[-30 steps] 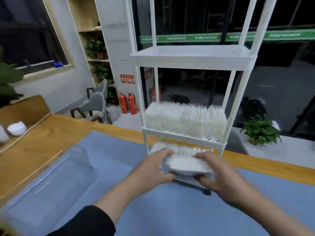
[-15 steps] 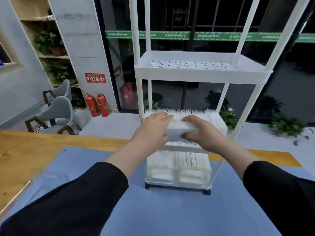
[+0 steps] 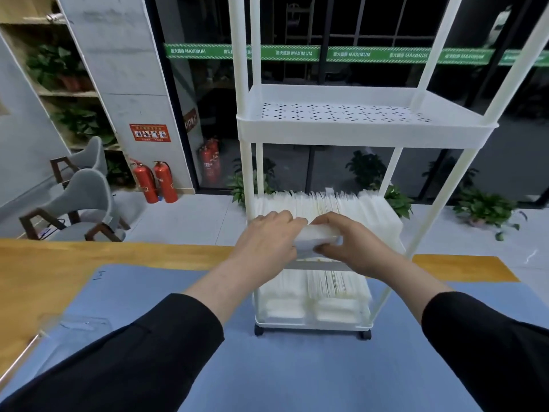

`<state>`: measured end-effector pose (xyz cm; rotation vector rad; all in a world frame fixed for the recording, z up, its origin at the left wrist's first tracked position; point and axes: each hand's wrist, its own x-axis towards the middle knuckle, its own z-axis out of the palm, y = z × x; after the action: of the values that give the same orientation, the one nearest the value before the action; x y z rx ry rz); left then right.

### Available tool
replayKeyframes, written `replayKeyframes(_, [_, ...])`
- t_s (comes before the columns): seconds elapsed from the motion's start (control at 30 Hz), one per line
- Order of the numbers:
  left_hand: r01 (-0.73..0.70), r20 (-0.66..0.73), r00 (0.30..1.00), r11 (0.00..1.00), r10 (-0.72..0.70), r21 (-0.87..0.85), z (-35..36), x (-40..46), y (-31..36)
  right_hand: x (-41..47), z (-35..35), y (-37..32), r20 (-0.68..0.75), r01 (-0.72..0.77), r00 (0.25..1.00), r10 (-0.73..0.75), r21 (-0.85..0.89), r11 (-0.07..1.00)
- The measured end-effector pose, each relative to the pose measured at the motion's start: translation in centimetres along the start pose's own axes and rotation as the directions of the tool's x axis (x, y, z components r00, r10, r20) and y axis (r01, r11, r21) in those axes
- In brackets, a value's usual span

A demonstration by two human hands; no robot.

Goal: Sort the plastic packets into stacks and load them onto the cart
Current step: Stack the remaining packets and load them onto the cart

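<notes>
White plastic packets [image 3: 316,237] sit as one small stack pinched between the left hand [image 3: 267,239] and right hand [image 3: 350,245] at the cart [image 3: 365,129]'s packed middle shelf — loading underway; next, probably, slotting it among the upright rows.

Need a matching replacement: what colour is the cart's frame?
White; the cart shows clearly in the head view.

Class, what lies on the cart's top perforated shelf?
Nothing shows on the top shelf, only its holes. Upright packets fill the shelf below, partly covered by both hands.
</notes>
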<state>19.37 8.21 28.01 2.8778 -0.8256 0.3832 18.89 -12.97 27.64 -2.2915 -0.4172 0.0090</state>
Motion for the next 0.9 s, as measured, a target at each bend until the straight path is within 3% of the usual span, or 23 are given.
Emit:
replayKeyframes(0.23, [0.023,0.144,0.99,0.997,-0.014,-0.067,-0.6,0.2,0.5,-0.2,0.2,0.5,0.058,-0.04,0.998,0.039,0.015,0.999])
replayKeyframes(0.6, [0.039,0.049,0.998,0.999,-0.037,-0.028,-0.7,1.8,0.1,1.2,0.2,1.2,-0.073,0.017,0.997,-0.01,0.096,0.995])
replayKeyframes(0.73, [0.035,0.097,0.994,0.997,-0.042,0.067,0.8,1.5,0.1,1.2,1.4,1.9,-0.019,0.03,0.999,-0.031,-0.028,0.999])
replayKeyframes(0.9, [0.074,0.083,0.993,0.99,-0.084,0.124,2.3,1.3,0.0,0.9,3.0,3.1,-0.056,0.099,0.991,-0.124,-0.332,0.938])
